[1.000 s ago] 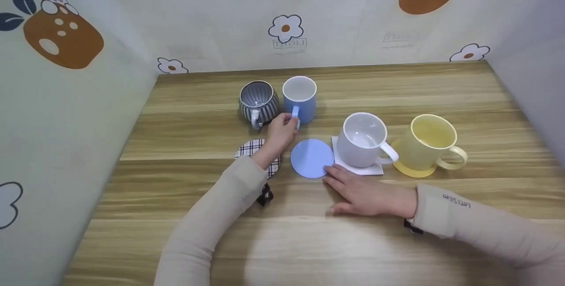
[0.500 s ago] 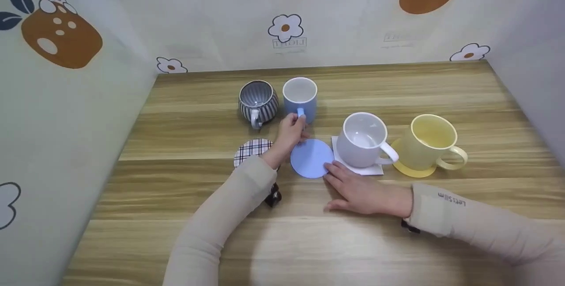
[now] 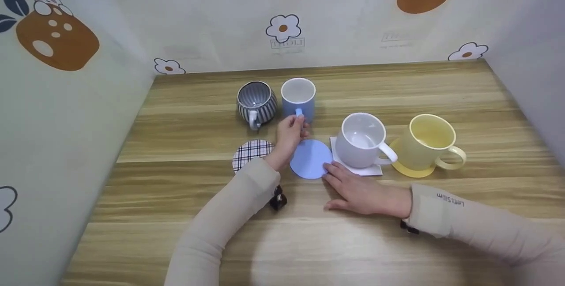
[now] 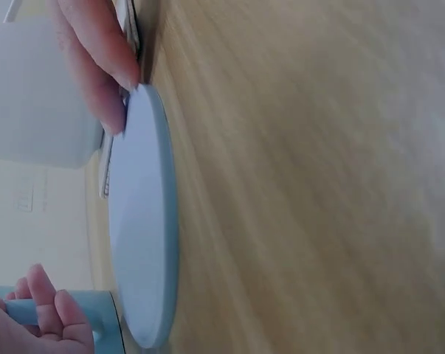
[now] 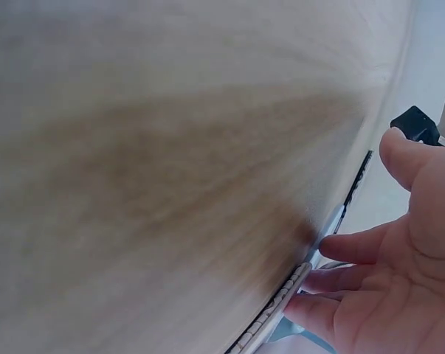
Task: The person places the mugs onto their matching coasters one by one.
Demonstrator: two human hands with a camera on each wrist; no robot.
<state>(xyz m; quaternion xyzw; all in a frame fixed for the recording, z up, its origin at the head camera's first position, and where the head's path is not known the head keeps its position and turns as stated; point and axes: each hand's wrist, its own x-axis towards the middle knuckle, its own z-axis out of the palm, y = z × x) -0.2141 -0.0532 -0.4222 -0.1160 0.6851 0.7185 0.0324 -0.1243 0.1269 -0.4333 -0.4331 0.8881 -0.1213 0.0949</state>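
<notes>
- While the left hand [image 3: 291, 135] pinches the blue mug [image 3: 304, 107] by its handle [image 3: 299, 112], upper centre, the straight-fingered right hand [image 3: 359, 192] touches the blue coaster [image 3: 310, 159].
- White mug [image 3: 359, 144], yellow mug [image 3: 426, 149]: seemingly done.
- Blue mug, striped mug [image 3: 258, 108]: apparently unplaced.

Worktop [image 3: 331, 250]: central blue coaster [image 3: 310, 162]; striped mug [image 3: 265, 111], blue mug [image 3: 306, 108] near eleven o'clock; plaid coaster [image 3: 249, 152], nine; white coaster [image 3: 368, 171], yellow coaster [image 3: 412, 173], three.

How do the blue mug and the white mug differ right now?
The blue mug is off any coaster; the white mug stands on a square white coaster. The left hand grips the blue mug by its handle; no hand holds the white mug. Both are upright, with pale interiors.
</notes>
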